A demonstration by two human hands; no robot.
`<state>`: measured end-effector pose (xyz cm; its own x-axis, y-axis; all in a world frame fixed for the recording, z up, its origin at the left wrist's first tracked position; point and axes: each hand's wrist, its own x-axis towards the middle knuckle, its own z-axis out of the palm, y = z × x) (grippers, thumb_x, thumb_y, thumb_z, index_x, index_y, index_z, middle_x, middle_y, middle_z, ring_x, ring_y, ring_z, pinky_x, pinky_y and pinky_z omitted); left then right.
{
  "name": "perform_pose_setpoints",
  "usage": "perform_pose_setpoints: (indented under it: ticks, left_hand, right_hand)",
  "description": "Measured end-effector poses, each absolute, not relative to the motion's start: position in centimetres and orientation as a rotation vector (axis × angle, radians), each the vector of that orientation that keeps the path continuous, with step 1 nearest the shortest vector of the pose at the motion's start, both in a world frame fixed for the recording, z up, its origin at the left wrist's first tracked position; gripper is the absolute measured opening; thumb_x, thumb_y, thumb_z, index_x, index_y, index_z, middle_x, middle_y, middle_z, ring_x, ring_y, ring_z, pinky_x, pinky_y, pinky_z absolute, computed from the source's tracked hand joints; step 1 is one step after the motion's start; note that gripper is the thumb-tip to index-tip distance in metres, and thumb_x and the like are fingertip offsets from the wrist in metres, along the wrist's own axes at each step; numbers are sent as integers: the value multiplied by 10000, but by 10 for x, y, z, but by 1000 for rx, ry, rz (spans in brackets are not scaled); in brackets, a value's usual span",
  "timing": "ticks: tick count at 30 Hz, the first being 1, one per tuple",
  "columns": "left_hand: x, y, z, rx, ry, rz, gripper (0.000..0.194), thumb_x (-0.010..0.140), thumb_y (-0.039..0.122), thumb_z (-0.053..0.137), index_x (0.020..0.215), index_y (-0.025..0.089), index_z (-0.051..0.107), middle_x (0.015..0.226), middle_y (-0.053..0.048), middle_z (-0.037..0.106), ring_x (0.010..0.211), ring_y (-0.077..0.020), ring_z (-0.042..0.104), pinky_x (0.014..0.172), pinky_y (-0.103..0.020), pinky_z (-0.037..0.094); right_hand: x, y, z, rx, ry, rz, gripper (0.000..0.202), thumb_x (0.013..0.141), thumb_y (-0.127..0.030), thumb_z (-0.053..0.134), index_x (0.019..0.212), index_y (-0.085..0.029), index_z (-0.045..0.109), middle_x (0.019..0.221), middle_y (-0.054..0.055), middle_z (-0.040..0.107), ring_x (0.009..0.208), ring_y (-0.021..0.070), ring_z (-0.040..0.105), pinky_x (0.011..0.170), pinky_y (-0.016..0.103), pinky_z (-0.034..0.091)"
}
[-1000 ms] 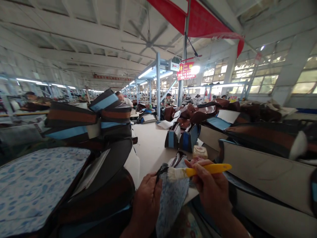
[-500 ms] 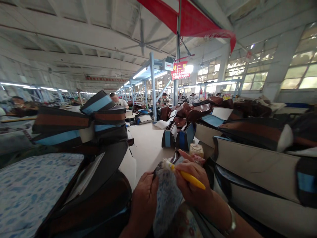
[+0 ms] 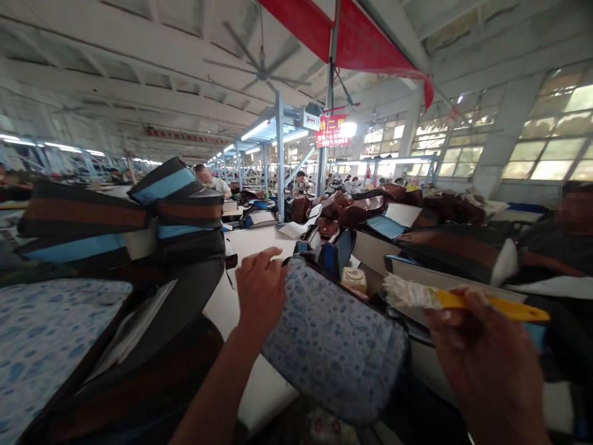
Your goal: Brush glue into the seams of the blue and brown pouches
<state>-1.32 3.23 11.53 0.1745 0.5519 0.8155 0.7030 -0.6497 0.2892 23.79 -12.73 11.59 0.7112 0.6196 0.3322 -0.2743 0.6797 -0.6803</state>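
My left hand (image 3: 262, 287) is closed on the upper left edge of a pale fabric piece (image 3: 333, 334) with a blue floral pattern and a dark border. The piece hangs tilted in front of me, over a white surface (image 3: 264, 395). My right hand (image 3: 486, 358) is off to the right, gripping a paintbrush (image 3: 417, 293) by its yellow handle. The brush's pale, ragged bristles point left and stay apart from the fabric. Behind the piece stands a small cream box (image 3: 353, 279).
Black bags with blue and brown stripes (image 3: 185, 210) are stacked at left, near another blue-patterned piece (image 3: 60, 346). More bag pieces (image 3: 445, 247) lie piled at right, where a person (image 3: 577, 228) is partly visible. A blue metal post (image 3: 280, 161) rises ahead.
My right hand has drawn the brush away to the right, off the fabric piece. My left hand has moved up and forward, and the patterned piece now lies spread to view.
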Motion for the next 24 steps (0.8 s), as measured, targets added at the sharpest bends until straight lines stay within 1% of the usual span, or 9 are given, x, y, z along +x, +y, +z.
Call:
perform_pose_setpoints:
  ticks: [4, 8, 11, 14, 17, 19, 21, 23, 24]
  left_hand:
    - [29, 90, 68, -2331, -1411, -1629, 280, 931, 357, 499, 781, 216, 688, 1057, -73, 635, 1006, -247, 536, 986, -445, 404]
    - [35, 134, 30, -2323, -1532, -1778, 260, 933, 307, 505, 774, 176, 665, 1077, -76, 619, 1068, -220, 542, 1010, -422, 404]
    - [28, 154, 18, -2288, -1661, -1881, 220, 933, 318, 534, 857, 141, 639, 1161, -82, 603, 1107, -219, 549, 1010, -449, 412]
    - [28, 155, 12, -2238, -1810, -1948, 205, 888, 309, 597, 983, 132, 636, 1322, -143, 533, 1264, -285, 467, 1102, -525, 311]
    - [27, 124, 3, -2279, -1914, -1998, 425, 840, 316, 643, 1211, 124, 568, 1436, -198, 446, 1368, -321, 381, 1148, -529, 259]
    - [16, 86, -5, -2417, -1955, -2014, 456, 910, 414, 535, 1270, 135, 545, 1348, -183, 552, 1268, -289, 517, 1080, -492, 388]
    - [-7, 40, -15, -2630, -1972, -1981, 547, 986, 527, 281, 1149, 157, 649, 1154, -143, 687, 1094, -257, 645, 973, -457, 498]
    - [-34, -6, -27, -2871, -1908, -1938, 709, 985, 575, 119, 1127, 179, 690, 1209, -125, 683, 1131, -245, 640, 950, -432, 528]
    - [-47, -26, -33, -3045, -1747, -1906, 745, 956, 644, 132, 1189, 187, 672, 1289, -130, 641, 1207, -260, 596, 997, -447, 501]
  right_hand:
    - [248, -112, 77, -682, -511, 731, 199, 738, -318, 779, 845, -176, 689, 537, -50, 555, 405, 42, 409, 433, 151, 440]
    - [253, -88, 27, -637, -447, 957, 228, 683, -317, 817, 794, -161, 694, 501, -51, 566, 372, 36, 412, 471, 174, 474]
    - [254, -73, 1, -597, -438, 1059, 209, 700, -311, 815, 781, -159, 696, 480, -58, 560, 357, 38, 410, 447, 176, 455]
    - [245, -64, -10, -576, -444, 1138, 192, 722, -326, 805, 770, -177, 694, 469, -71, 544, 350, 59, 411, 470, 239, 504]
    - [223, -62, -14, -494, -411, 1251, 150, 772, -324, 775, 783, -193, 702, 458, -92, 542, 346, 61, 420, 715, 400, 594]
    - [207, -64, -16, -432, -369, 1315, 127, 803, -310, 753, 779, -194, 706, 453, -105, 550, 340, 46, 413, 916, 501, 540]
    - [194, -66, -19, -380, -331, 1378, 126, 818, -303, 740, 768, -194, 704, 450, -116, 552, 340, 35, 414, 1032, 560, 448]
    - [183, -68, -21, -343, -300, 1437, 130, 826, -305, 731, 762, -197, 698, 461, -122, 552, 352, 35, 429, 1065, 586, 403]
    - [177, -69, -22, -330, -287, 1466, 127, 826, -304, 729, 762, -200, 694, 469, -123, 551, 356, 36, 433, 1065, 592, 400]
